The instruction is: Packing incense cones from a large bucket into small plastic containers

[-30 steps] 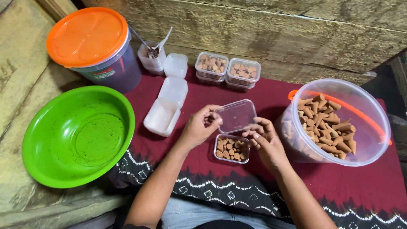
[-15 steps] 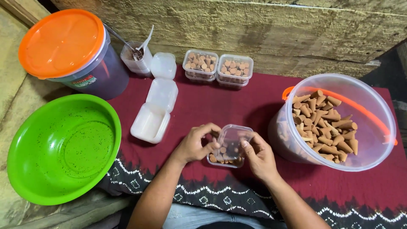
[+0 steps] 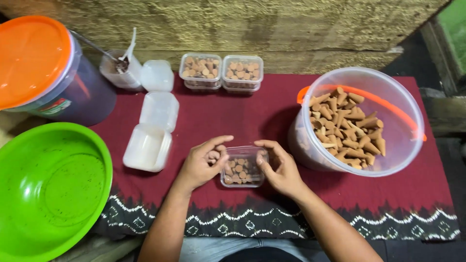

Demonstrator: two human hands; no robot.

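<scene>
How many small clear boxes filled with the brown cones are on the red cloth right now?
3: two side by side at the back by the wall, one between the left hand and right hand. None looks hidden.

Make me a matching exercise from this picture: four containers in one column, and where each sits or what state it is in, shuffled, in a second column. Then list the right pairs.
Things:
1. green bowl
2. orange-lidded bucket
3. clear bucket of brown cones
4. small clear box

Places and states:
A. held between the left hand and right hand, lid on, on the red cloth
B. far left corner, closed
C. right side, open, partly filled
D. near left, empty

Pairs: 1-D, 2-B, 3-C, 4-A
</scene>
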